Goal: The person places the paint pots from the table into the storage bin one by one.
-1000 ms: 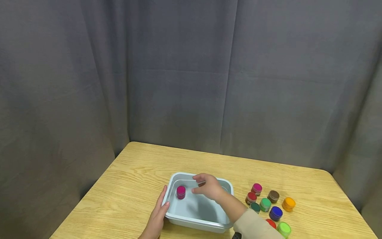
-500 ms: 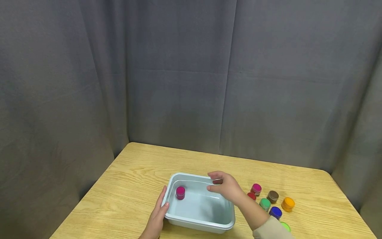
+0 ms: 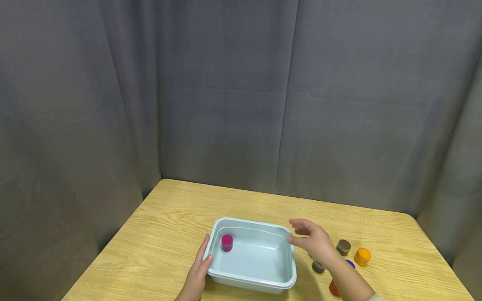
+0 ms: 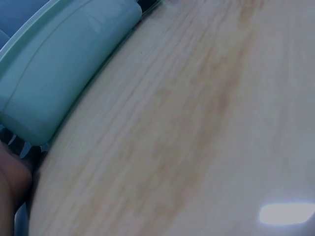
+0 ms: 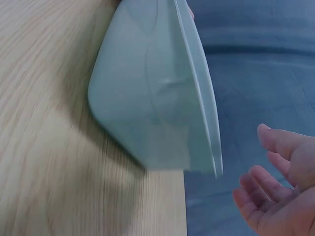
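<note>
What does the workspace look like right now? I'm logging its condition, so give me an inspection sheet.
Surface: wooden table, light grain, no spills seen.
Job's things: pale blue tub on the table; one magenta jar stands upright inside, near its left wall.
Clutter: jars grouped right of the tub: brown jar, orange jar, dark green jar, red jar, blue jar, partly hidden by the right arm.
Grippers: left hand rests against the tub's left wall; right hand empty, fingers relaxed, above the jars beside the tub's right rim.
Cables: nothing seen.
Surroundings: grey curtain behind and on both sides.
</note>
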Action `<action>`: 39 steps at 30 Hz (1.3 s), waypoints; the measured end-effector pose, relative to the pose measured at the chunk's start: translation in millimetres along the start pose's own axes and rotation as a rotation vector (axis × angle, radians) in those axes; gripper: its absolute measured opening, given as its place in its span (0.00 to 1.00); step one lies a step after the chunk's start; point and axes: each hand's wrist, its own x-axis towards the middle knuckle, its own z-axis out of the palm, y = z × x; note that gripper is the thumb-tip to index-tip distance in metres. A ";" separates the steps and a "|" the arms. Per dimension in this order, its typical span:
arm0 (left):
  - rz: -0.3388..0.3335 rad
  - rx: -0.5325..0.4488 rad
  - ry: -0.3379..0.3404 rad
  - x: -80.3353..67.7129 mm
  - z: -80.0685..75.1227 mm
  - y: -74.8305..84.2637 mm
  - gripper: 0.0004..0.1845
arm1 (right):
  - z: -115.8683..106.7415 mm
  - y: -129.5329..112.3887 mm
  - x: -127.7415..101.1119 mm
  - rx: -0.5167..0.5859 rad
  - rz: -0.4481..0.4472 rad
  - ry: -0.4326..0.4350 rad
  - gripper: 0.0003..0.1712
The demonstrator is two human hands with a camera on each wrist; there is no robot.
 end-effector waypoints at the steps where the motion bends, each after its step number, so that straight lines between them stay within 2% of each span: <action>1: 0.000 0.001 -0.002 0.0 -0.1 0.2 0.32 | -3.2 2.1 -1.8 -0.006 0.006 0.001 0.29; 9: 0.004 0.010 0.009 -0.1 -0.5 -0.1 0.31 | -24.6 25.4 -16.1 -0.063 0.041 0.041 0.33; 17: -0.010 0.018 0.006 -1.1 0.1 0.8 0.32 | -41.5 49.9 -29.3 -0.006 0.077 0.050 0.33; 22: 0.005 0.023 0.009 -0.8 0.3 0.1 0.31 | -52.9 57.9 -40.4 -0.049 0.141 0.037 0.38; 27: 0.006 0.020 0.003 -0.3 0.5 0.7 0.31 | -59.5 68.5 -48.3 -0.036 0.188 0.047 0.39; 35: -0.011 0.014 -0.004 -0.7 0.4 2.5 0.31 | -68.5 94.4 -56.1 -0.121 0.292 0.035 0.47; 39: -0.013 0.006 -0.001 -0.4 0.4 2.5 0.31 | -69.1 107.4 -59.7 -0.110 0.319 0.046 0.49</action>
